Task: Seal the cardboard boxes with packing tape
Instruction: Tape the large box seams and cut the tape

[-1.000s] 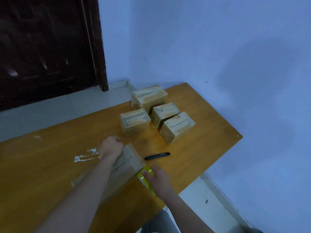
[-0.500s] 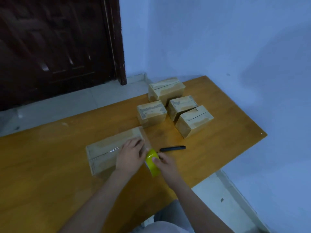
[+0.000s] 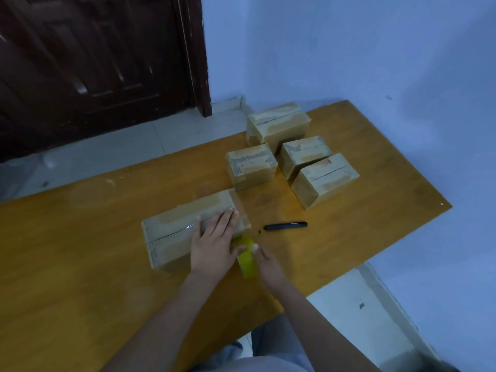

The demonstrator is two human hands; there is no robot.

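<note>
On the table (image 3: 80, 264), long taped box (image 3: 171, 232) (seam showing).

Around the long box (image 3: 185, 232), bare desk (image 3: 80, 277) lies open to its left and near side, while four small boxes (image 3: 292, 159) crowd just beyond its far right corner, a black pen (image 3: 285, 226) lies right of it, and the tape roll (image 3: 247, 257) touches its near right end.

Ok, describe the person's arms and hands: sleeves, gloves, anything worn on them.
Both forearms are bare up to the frame's bottom edge, with no sleeve in view. The left hand and right hand wear no gloves. No watch, ring or bracelet shows on the wrists or fingers, though the light is dim.
</note>
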